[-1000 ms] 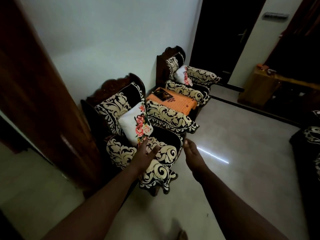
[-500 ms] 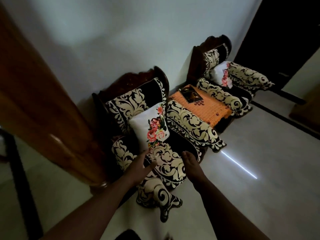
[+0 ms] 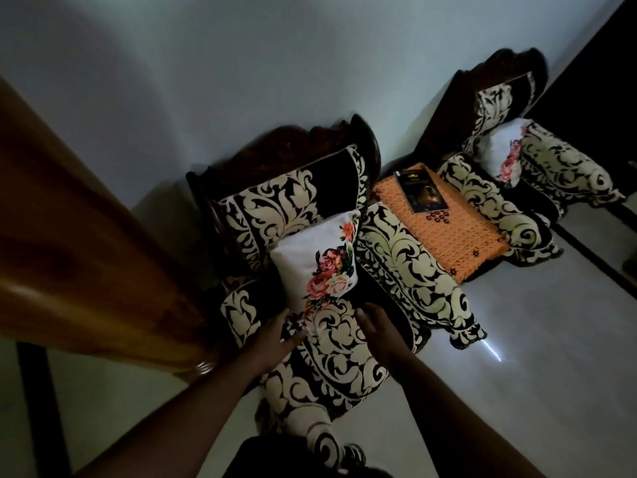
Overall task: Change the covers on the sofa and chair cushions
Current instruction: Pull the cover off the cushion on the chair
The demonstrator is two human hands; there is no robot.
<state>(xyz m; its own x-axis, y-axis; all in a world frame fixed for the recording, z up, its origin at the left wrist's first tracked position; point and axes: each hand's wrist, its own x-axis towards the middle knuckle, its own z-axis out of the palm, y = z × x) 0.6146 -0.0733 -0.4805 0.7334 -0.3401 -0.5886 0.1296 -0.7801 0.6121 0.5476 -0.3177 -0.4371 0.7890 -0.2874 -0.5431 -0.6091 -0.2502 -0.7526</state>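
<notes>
A white cushion with a pink rose print [image 3: 317,260] stands upright on the seat of the near armchair [image 3: 293,198], which wears a black-and-cream leaf-patterned cover. My left hand [image 3: 275,339] reaches with straight fingers to the cushion's lower left corner, right at its edge. Over the seat front, just right of the cushion's bottom, my right hand [image 3: 375,329] hovers open and holds nothing. A second rose cushion [image 3: 503,150] sits in the far armchair [image 3: 510,108].
Between the two chairs stands a small table under an orange knitted cloth [image 3: 448,222] with a dark book [image 3: 420,191] on it. A brown wooden door [image 3: 76,257] stands close on the left. Pale floor [image 3: 534,357] spreads to the right.
I have stepped closer to the near armchair. Both hands have moved forward, from short of the seat front to the base of the rose cushion.
</notes>
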